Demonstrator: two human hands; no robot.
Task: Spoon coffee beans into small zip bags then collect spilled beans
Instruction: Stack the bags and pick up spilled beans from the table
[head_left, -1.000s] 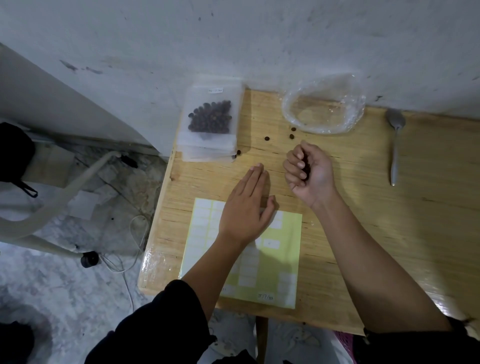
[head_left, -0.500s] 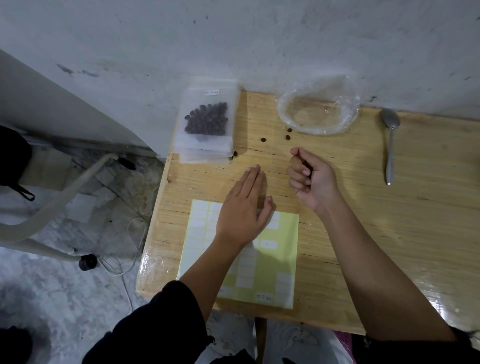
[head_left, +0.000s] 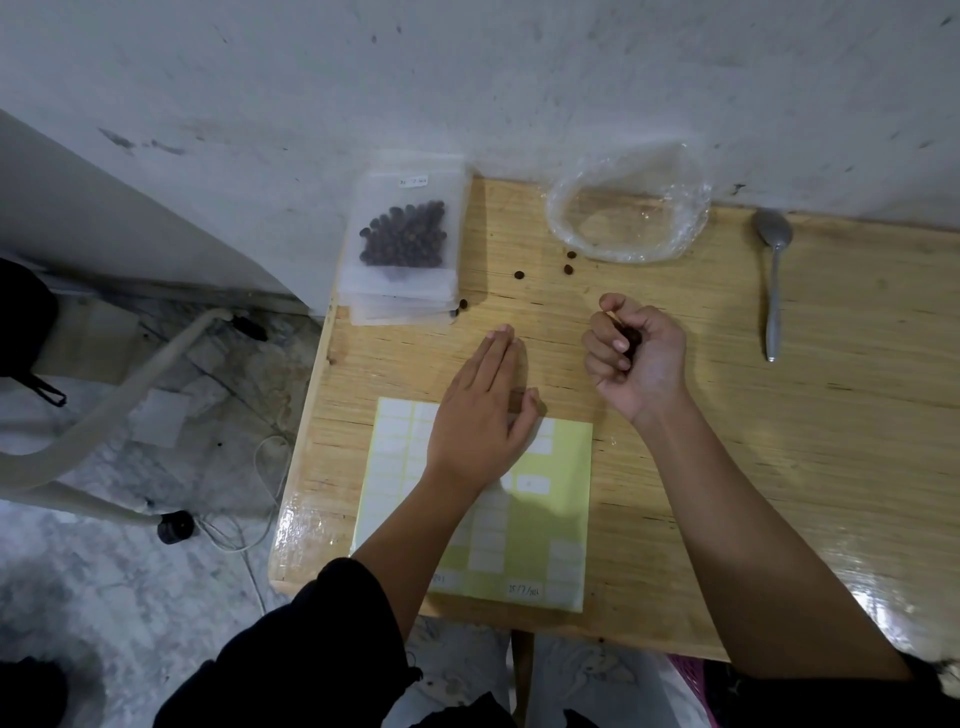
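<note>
Five or so coffee beans (head_left: 518, 275) lie loose on the wooden table (head_left: 810, 467) between the stack of small zip bags (head_left: 400, 296) and the crumpled clear plastic bag (head_left: 628, 223); one at the stack's corner is half hidden, count uncertain. Fingers of the right hand (head_left: 636, 358) are curled into a fist around more beans, only a dark glimpse showing; number held cannot be told. Flat left hand (head_left: 480, 410), fingers straight and together, rests partly on the label sheet (head_left: 550, 519), covering some labels. Stack sits at the far left table corner against the wall. Bare wood lies open between fist and spoon (head_left: 774, 291), well to the right. Top zip bag shows a dark bean cluster under a small written label
</note>
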